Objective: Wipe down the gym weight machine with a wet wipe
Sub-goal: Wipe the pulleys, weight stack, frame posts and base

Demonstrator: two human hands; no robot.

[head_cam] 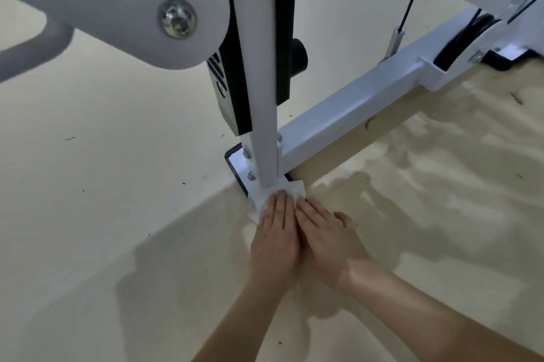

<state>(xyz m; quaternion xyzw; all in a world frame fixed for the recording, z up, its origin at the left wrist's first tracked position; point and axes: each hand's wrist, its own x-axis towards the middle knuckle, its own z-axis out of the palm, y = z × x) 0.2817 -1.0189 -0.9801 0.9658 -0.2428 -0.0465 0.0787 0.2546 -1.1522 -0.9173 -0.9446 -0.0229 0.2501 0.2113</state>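
At the foot of the upright post (266,140), the wet wipe (290,188) lies bunched against it. Both the left hand (276,235) and right hand (326,244) press it with straight fingers (279,208), curling round nothing. The post rises directly beyond the fingertips, the left hand seemingly squarer on the wipe.

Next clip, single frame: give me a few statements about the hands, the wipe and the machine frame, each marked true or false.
1. The left hand and right hand lie flat side by side, fingers straight, at the wipe. True.
2. The wipe is blue. False: it is white.
3. The wipe sits halfway up the upright post. False: it is at the post's foot, by the base plate.
4. Bolts show on the base plate beside the post. True.
5. The right hand grips the base beam. False: it is apart from the beam, lying flat.
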